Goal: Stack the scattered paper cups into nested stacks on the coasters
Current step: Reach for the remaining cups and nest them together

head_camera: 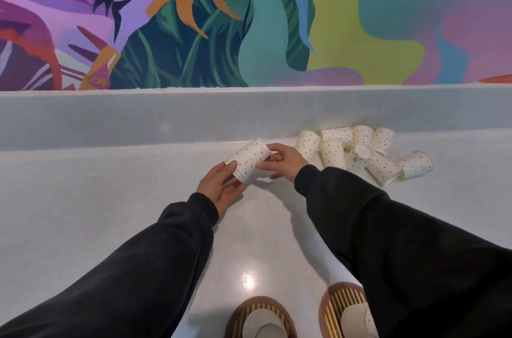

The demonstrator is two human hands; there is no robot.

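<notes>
Several nested cups [247,160] lie tilted at mid-frame, over the surface [110,199]. The left grip [221,185] curls round their rim end and the right grip [279,161] pinches the base end. Loose cups [360,154] lie piled to the right. At the bottom edge, the left coaster [235,317] and right coaster [329,307] each carry cups.

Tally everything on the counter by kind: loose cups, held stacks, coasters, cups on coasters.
Loose paper cups: 8 visible, pile overlaps
Held nested stack: 1
Coasters: 2
Cups on coasters, stack depth unclear: 2
Total: 13
</notes>
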